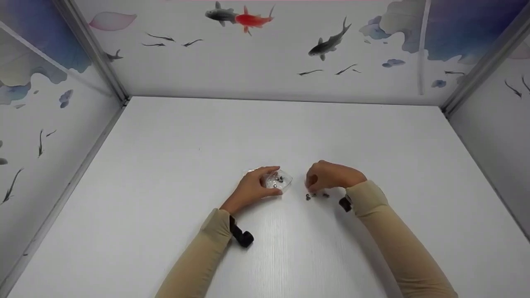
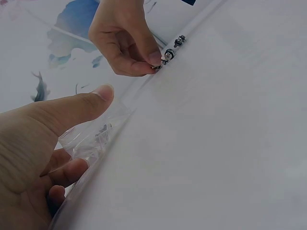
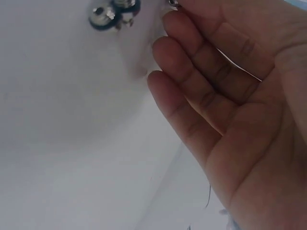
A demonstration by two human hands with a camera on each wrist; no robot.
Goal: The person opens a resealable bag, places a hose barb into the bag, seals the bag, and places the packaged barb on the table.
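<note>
My left hand (image 1: 253, 184) holds a clear plastic bag (image 1: 285, 181) with its mouth spread between thumb and fingers. Several small metal pieces (image 1: 280, 179) lie inside the bag; in the left wrist view the bag's film (image 2: 91, 139) looks creased. To the right, my right hand (image 1: 331, 175) is low at the table, pinching a small silvery piece (image 3: 173, 3) between thumb and forefinger. Its other fingers (image 3: 175, 96) are loosely bent. Close by its fingertips lie several loose metal pieces (image 1: 308, 197), silvery and rounded with dark bands in the right wrist view.
The white tabletop (image 1: 265, 132) is bounded by upright panels printed with fish and lotus leaves, such as the back panel (image 1: 265, 62). Black wrist cameras sit on the left sleeve (image 1: 198, 252) and the right sleeve (image 1: 397, 236).
</note>
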